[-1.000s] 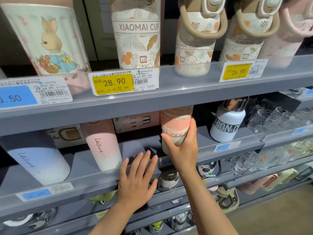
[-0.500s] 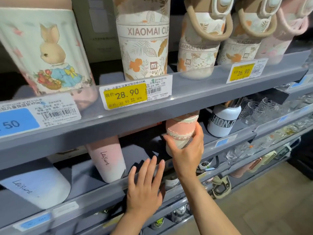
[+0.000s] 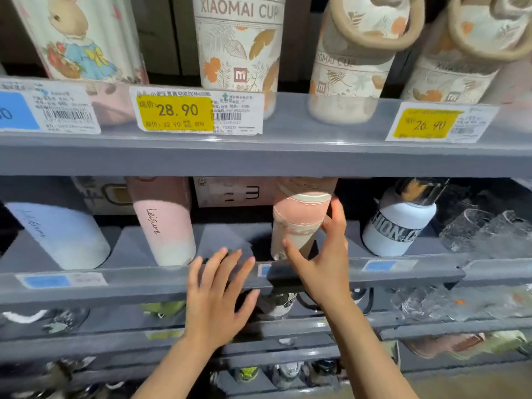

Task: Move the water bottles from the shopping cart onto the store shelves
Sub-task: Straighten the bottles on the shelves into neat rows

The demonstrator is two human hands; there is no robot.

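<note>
on the grey middle shelf (image 3: 331, 273), the right hand (image 3: 322, 254) grasps a pink-sleeved bottle (image 3: 296, 223). just left, the left hand (image 3: 217, 298) hovers with fingers spread, holding nothing.

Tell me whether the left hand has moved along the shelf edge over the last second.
Cannot tell. The left hand lies open over the shelf edge, left of the pink bottle, as before; the camera itself shifted.

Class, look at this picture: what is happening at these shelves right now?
A person is stocking bottles. The right hand grips a pink and cream bottle standing on the middle shelf, between a pink Leisure bottle and a white bottle. The left hand is open, fingers spread at the shelf's front edge, holding nothing.
</note>
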